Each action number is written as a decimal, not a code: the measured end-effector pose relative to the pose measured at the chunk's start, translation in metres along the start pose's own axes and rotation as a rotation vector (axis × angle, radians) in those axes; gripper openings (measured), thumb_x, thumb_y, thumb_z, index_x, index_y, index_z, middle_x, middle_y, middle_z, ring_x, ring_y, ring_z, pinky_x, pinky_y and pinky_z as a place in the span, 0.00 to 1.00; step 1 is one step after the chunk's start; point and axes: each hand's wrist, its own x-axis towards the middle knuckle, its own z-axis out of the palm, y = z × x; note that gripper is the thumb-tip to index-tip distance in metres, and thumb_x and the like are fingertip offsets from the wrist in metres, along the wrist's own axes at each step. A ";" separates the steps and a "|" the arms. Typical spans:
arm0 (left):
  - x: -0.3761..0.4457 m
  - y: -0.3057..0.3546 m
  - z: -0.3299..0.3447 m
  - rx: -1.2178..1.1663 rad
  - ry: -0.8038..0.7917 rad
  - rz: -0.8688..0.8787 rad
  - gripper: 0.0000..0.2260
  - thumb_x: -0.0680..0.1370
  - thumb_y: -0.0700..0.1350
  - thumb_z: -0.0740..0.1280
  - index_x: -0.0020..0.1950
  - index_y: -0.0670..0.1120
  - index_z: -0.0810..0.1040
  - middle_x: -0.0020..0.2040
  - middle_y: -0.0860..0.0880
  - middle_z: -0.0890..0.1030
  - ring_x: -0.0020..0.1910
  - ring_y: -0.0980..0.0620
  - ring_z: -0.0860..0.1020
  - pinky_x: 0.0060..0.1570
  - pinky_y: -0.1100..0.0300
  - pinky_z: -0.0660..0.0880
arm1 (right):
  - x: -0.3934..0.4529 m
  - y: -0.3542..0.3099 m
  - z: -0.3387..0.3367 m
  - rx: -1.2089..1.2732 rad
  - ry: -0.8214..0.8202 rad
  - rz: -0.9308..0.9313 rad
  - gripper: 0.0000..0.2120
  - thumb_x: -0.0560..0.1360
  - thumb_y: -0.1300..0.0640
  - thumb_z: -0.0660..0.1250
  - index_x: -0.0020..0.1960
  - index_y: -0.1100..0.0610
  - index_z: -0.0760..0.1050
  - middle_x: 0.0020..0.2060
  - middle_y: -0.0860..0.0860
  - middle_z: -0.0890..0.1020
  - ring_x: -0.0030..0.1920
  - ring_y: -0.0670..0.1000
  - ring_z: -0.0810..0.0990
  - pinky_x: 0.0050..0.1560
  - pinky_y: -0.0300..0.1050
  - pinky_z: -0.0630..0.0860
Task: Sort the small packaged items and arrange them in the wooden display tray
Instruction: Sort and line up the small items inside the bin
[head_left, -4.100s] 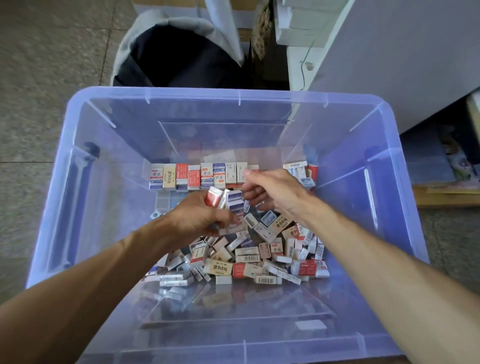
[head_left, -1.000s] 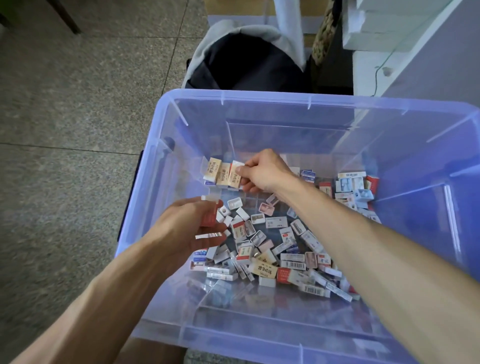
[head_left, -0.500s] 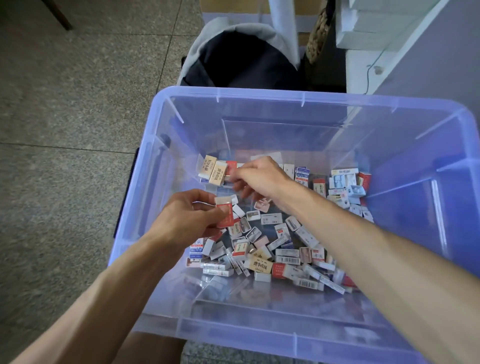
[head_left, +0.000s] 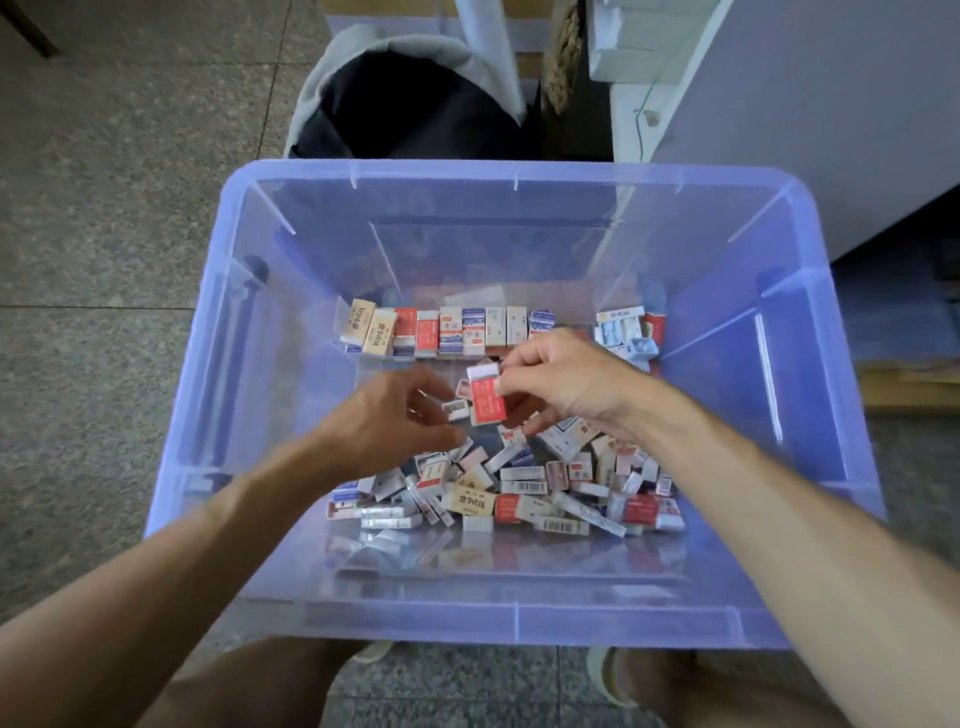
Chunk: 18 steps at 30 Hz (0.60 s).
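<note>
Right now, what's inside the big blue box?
Inside the blue plastic bin, lots of small packets: a neat row along the far wall and a loose pile nearer. The right hand pinches a red packet. Packets under both hands are hidden.

the clear blue bin (head_left: 291, 395) walls in the work area on all four sides, so a hand can enter only from above through its open top. inside, a loose heap of small boxes (head_left: 519, 488) covers the near middle of the floor and a standing row of boxes (head_left: 447, 332) lines the far wall, with bare floor along the left wall. the left hand (head_left: 384, 421) and right hand (head_left: 561, 384) occupy the space above the heap, nearly meeting over the middle.
</note>
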 end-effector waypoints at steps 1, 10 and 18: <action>0.007 -0.006 0.002 0.192 -0.039 0.045 0.19 0.71 0.47 0.77 0.58 0.50 0.75 0.50 0.51 0.81 0.48 0.51 0.80 0.44 0.60 0.77 | 0.000 0.002 -0.006 0.023 0.029 0.020 0.04 0.77 0.61 0.69 0.44 0.59 0.81 0.41 0.56 0.87 0.38 0.49 0.85 0.38 0.43 0.81; 0.037 -0.028 0.022 1.144 -0.413 0.379 0.29 0.68 0.58 0.76 0.67 0.60 0.71 0.65 0.56 0.75 0.60 0.51 0.68 0.57 0.55 0.68 | 0.008 0.001 -0.018 0.027 0.188 -0.002 0.04 0.76 0.60 0.68 0.46 0.60 0.80 0.38 0.53 0.87 0.38 0.52 0.86 0.35 0.41 0.80; 0.037 -0.034 0.030 1.026 -0.488 0.432 0.34 0.70 0.51 0.77 0.71 0.58 0.64 0.60 0.56 0.80 0.57 0.52 0.78 0.53 0.58 0.73 | -0.013 -0.002 -0.020 0.054 0.291 -0.050 0.04 0.76 0.59 0.67 0.44 0.59 0.80 0.40 0.57 0.87 0.37 0.51 0.86 0.40 0.46 0.83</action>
